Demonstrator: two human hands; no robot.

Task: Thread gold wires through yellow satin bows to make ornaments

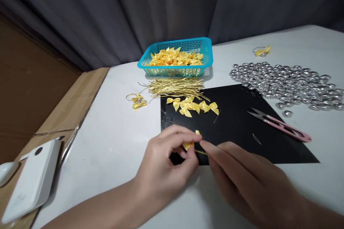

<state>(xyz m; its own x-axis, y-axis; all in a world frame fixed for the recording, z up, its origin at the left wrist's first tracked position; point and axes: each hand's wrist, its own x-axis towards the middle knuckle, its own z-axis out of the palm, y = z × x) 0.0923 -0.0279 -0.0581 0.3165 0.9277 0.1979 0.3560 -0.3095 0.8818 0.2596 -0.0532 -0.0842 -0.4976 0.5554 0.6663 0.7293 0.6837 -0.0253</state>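
Between the thumb and fingers of my left hand [172, 154] is a yellow ribbon bow [188, 145], partly hidden by the fingers. A thin gold tie [200, 152] runs from the bow to the fingertips of my right hand [239, 171], which are pinched on it. Both hands are over the near edge of a black mat [231, 128]. Beyond them on the mat lie several loose yellow bows [192, 106]. Farther back is a bundle of gold ties [176, 87].
A blue basket [206, 52] of yellow bows stands at the back. Silver heart-shaped beads [285, 80] spread at right. Pink-handled thread snips [282, 125] lie on the mat. Finished-looking bow pieces [139, 102] are at left, another bow piece [262, 51] back right. A white device [32, 182] sits left.
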